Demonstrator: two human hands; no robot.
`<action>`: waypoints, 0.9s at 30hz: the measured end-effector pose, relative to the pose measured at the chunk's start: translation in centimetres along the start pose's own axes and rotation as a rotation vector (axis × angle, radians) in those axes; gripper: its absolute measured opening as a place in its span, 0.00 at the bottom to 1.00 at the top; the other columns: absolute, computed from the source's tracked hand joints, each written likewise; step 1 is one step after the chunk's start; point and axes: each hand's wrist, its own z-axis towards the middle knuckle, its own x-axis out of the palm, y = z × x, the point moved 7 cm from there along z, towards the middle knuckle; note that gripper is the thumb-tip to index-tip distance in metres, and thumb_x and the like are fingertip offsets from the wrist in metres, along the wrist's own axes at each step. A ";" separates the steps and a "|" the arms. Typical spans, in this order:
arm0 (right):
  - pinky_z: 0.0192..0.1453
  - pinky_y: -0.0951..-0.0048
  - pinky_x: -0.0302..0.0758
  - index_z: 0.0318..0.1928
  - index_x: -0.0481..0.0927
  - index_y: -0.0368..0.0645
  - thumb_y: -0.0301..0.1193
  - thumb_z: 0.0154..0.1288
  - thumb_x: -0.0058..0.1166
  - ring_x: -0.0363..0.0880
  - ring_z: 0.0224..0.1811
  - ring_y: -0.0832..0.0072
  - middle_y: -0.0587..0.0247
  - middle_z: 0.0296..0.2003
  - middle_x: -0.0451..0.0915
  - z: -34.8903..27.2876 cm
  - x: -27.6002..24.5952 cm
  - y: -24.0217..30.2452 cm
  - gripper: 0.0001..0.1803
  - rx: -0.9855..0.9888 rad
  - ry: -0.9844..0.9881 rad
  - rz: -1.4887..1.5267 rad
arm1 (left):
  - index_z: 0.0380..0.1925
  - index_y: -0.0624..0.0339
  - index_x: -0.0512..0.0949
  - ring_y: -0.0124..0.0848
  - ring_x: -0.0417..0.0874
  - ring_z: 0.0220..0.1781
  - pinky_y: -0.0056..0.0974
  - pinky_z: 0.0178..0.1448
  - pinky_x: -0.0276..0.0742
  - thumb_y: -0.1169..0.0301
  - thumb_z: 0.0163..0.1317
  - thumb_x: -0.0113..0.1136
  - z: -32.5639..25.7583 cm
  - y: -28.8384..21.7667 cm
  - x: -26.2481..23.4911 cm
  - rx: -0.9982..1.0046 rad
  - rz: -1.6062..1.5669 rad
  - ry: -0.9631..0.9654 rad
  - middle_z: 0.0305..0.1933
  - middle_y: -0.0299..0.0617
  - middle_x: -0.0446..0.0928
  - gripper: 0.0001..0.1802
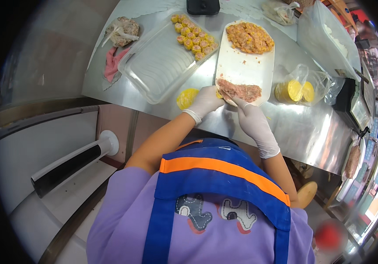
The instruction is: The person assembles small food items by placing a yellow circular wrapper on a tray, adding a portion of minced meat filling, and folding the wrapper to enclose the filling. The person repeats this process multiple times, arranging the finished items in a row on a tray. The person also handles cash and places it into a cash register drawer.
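Note:
At the near end of a white tray (245, 72), both my hands work close together in white gloves. My left hand (205, 102) is closed round a small yellow dumpling wrapper (219, 94), mostly hidden by the fingers. My right hand (254, 122) is closed too, its fingertips at the near edge of a mound of pink minced meat (244, 91). A thin, pale, blade-like thing shows by those fingertips, too small to name surely. Beside my left hand lies a stack of round yellow wrappers (186, 98). An orange-yellow minced filling (250, 38) fills the tray's far end.
A clear plastic tray (154, 70) on the left holds rows of yellow dumplings (193, 37). Further left are a pink cloth (113, 63) and a bagged mixture (123, 31). Bagged yellow wrappers (293, 91), a translucent bin (327, 39) and a scale-like device (359, 105) stand right.

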 end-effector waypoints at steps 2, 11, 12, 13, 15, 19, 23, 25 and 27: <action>0.54 0.61 0.73 0.56 0.77 0.41 0.29 0.69 0.40 0.79 0.48 0.51 0.39 0.43 0.80 -0.3 0.3 -0.4 0.19 -0.062 -0.033 0.152 | 0.36 0.66 0.80 0.29 0.78 0.23 0.35 0.29 0.75 0.69 0.52 0.63 -0.4 0.1 0.3 -0.048 -0.108 0.047 0.25 0.42 0.79 0.14; 0.45 0.56 0.75 0.57 0.76 0.45 0.31 0.68 0.40 0.80 0.40 0.50 0.42 0.38 0.81 0.5 0.3 -0.7 0.19 -0.006 -0.094 -0.094 | 0.36 0.67 0.80 0.26 0.76 0.19 0.33 0.26 0.73 0.70 0.52 0.63 0.1 -0.1 0.3 -0.087 -0.052 0.025 0.23 0.41 0.78 0.13; 0.45 0.55 0.75 0.57 0.76 0.45 0.32 0.68 0.40 0.80 0.40 0.50 0.42 0.37 0.81 0.5 0.4 -0.7 0.19 -0.011 -0.092 -0.120 | 0.36 0.67 0.80 0.26 0.76 0.20 0.33 0.26 0.73 0.70 0.52 0.63 0.1 -0.4 0.4 -0.107 -0.044 0.039 0.24 0.41 0.79 0.13; 0.45 0.55 0.75 0.57 0.76 0.46 0.32 0.69 0.39 0.80 0.40 0.50 0.43 0.37 0.81 0.7 0.6 -0.6 0.19 -0.021 -0.087 -0.144 | 0.35 0.67 0.80 0.25 0.76 0.20 0.33 0.26 0.73 0.70 0.53 0.64 0.0 -0.5 0.3 -0.131 -0.035 0.046 0.24 0.40 0.79 0.13; 0.44 0.55 0.75 0.56 0.77 0.46 0.32 0.68 0.39 0.80 0.39 0.50 0.43 0.37 0.80 0.7 0.5 -0.4 0.19 -0.043 -0.069 -0.119 | 0.36 0.66 0.80 0.24 0.76 0.21 0.32 0.26 0.73 0.70 0.53 0.64 0.1 -0.1 0.5 -0.149 -0.077 0.051 0.25 0.38 0.79 0.12; 0.44 0.56 0.75 0.55 0.78 0.48 0.30 0.66 0.43 0.80 0.38 0.52 0.46 0.34 0.80 -0.7 -0.6 0.0 0.18 -0.140 -0.089 0.027 | 0.35 0.64 0.80 0.22 0.73 0.22 0.30 0.26 0.71 0.71 0.53 0.65 -0.5 0.8 0.7 -0.090 -0.248 0.054 0.27 0.34 0.78 0.11; 0.41 0.60 0.76 0.53 0.80 0.51 0.27 0.64 0.47 0.80 0.34 0.55 0.52 0.31 0.79 -2.7 -1.1 1.0 0.18 -0.181 -0.123 0.061 | 0.31 0.61 0.78 0.20 0.72 0.23 0.27 0.27 0.69 0.72 0.52 0.67 -3.0 -1.6 -0.1 -0.025 -0.345 0.082 0.25 0.31 0.75 0.08; 0.39 0.63 0.76 0.53 0.80 0.52 0.26 0.62 0.49 0.80 0.32 0.58 0.56 0.30 0.78 -3.5 -1.5 1.7 0.19 -0.275 -0.168 0.081 | 0.28 0.58 0.76 0.18 0.71 0.25 0.26 0.30 0.68 0.71 0.52 0.69 -3.6 -2.7 -0.2 0.009 -0.426 0.145 0.24 0.29 0.73 0.09; 0.36 0.65 0.76 0.53 0.81 0.53 0.24 0.60 0.51 0.80 0.31 0.61 0.58 0.29 0.77 -4.0 -2.2 2.3 0.20 -0.360 -0.191 0.060 | 0.26 0.56 0.74 0.17 0.71 0.28 0.25 0.32 0.68 0.71 0.52 0.70 -4.0 -3.8 -0.4 0.105 -0.434 0.172 0.24 0.28 0.72 0.11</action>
